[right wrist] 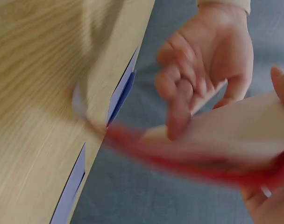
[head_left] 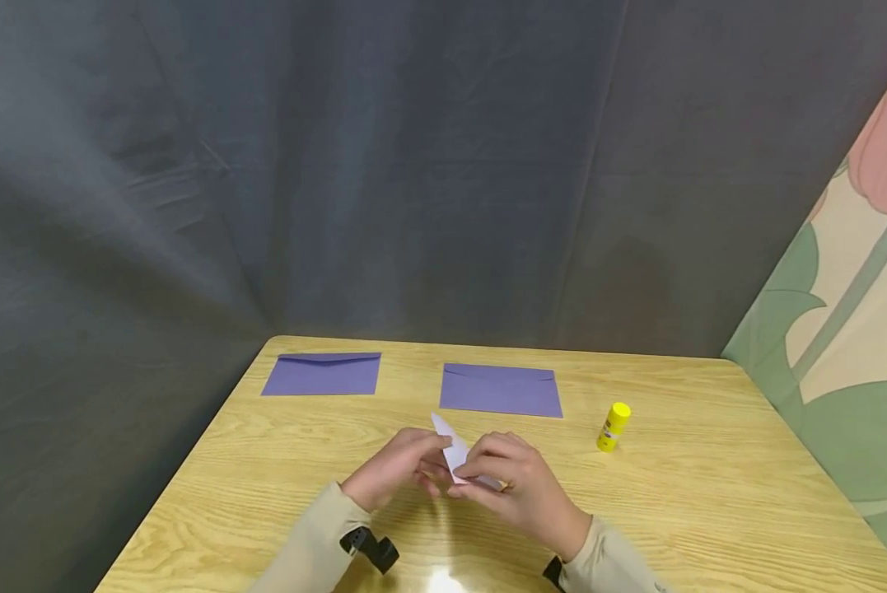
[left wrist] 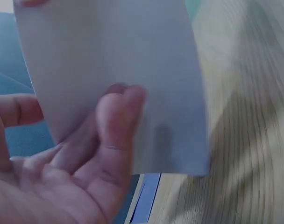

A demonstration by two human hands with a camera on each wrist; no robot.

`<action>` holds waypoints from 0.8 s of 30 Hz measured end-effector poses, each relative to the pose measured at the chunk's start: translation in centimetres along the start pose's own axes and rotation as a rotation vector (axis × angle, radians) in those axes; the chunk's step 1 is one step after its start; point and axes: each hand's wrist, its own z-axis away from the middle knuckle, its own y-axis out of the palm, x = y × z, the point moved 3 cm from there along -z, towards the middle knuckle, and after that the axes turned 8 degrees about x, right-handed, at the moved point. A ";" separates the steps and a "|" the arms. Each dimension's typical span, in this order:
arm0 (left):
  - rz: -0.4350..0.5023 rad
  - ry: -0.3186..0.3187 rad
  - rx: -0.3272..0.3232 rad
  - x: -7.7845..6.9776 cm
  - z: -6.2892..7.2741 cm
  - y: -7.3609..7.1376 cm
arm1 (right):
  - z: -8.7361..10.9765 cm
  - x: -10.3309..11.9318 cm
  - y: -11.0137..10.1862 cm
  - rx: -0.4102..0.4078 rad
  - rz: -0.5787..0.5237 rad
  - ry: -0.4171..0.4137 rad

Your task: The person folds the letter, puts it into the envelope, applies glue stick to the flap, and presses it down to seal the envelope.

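A small sheet of stiff paper (head_left: 454, 451) stands raised over the table between both hands. Its white face fills much of the left wrist view, and the right wrist view shows a blurred red side (right wrist: 193, 169) below the white one. My right hand (head_left: 515, 482) grips the paper at its right end, thumb and fingers on opposite faces. The left hand (head_left: 401, 465) holds the left edge, its thumb at that edge and its bent fingers (left wrist: 116, 126) lying across the white face.
Two purple envelopes lie toward the back of the wooden table (head_left: 680, 494), one at left (head_left: 321, 377) with its flap slightly raised, one in the middle (head_left: 501, 391). A yellow glue stick (head_left: 613, 427) stands to their right. A dark curtain (head_left: 443, 165) hangs behind.
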 end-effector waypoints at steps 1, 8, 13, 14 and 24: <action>0.028 0.017 -0.016 -0.1 0.0 -0.1 | 0.0 0.2 0.2 0.020 0.041 -0.010; 0.139 0.102 -0.128 -0.4 0.2 -1.1 | 0.6 -0.4 0.4 0.171 0.289 0.048; 0.092 0.035 -0.164 0.3 0.3 -1.7 | 1.3 -1.4 0.5 0.193 0.240 0.108; 0.079 0.022 -0.155 0.5 0.3 -1.8 | 1.4 -1.5 0.5 0.187 0.211 0.110; 0.067 0.049 -0.060 1.9 -0.1 -1.8 | 1.5 -1.6 0.8 0.109 -0.054 0.294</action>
